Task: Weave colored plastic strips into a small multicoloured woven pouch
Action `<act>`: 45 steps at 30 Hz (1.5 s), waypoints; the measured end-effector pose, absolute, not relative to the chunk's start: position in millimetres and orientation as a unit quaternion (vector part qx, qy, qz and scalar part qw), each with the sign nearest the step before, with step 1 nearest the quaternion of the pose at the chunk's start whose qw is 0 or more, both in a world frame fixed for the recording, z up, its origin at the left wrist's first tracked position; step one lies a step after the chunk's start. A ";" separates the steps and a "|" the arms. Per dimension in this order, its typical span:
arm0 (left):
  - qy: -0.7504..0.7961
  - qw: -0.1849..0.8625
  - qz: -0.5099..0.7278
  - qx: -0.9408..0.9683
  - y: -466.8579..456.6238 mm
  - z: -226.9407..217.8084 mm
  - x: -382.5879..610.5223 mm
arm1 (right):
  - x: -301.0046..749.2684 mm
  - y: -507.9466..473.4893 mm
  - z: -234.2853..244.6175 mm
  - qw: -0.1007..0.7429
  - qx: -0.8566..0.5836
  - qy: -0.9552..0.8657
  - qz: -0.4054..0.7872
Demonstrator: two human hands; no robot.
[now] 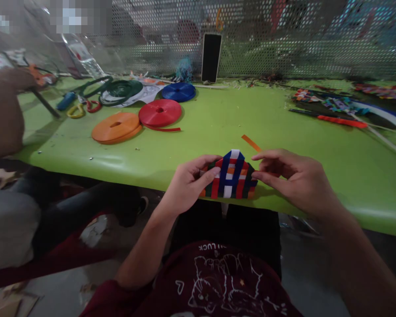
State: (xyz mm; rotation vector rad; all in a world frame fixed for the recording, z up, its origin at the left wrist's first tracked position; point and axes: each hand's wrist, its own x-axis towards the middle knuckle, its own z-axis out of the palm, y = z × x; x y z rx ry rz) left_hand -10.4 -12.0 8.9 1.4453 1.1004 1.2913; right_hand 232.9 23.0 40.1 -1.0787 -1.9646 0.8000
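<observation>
Snugly held at the near edge of the green worktop (214, 125), a small woven piece (230, 180) of blue, white, red, green and orange strips stands with its peaked end pointing away from the wearer. The left hand (191, 180) grasps its left side, thumb pressed flat on the front, fingers curled behind. At its right edge the right hand (290, 174) pinches an orange strip (250, 142), thumb and forefinger nearly straight, the other fingers bent; one end of the strip pokes out past the forefinger. Both forearms slant inward toward the piece. On the wearer's side of it, the maroon shirt (221, 281) carries a white outline drawing and lettering, of which LUCK can be made out. Beyond the piece and to its left sit rolls of red strip (168, 112), orange strip (107, 127), blue strip (185, 92) and green strip (132, 89). Directly beyond it, a phone (211, 57) leans against a perforated panel (260, 48). Far left of it is a co-worker's blurred hand (11, 79).
</observation>
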 end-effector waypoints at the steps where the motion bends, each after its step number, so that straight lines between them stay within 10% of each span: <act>1: 0.443 0.444 0.521 0.579 -12.0 8.5 -9.7 | 232.6 23.2 39.7 0.373 -0.417 -0.770 0.307; 23: 0.432 0.427 0.531 0.591 -13.4 4.4 -12.4 | 226.6 20.7 32.5 0.422 -0.408 -0.750 0.304; 45: 0.441 0.400 0.639 0.487 -1.2 -2.8 2.9 | 234.4 30.0 61.2 0.267 -0.380 -0.863 0.198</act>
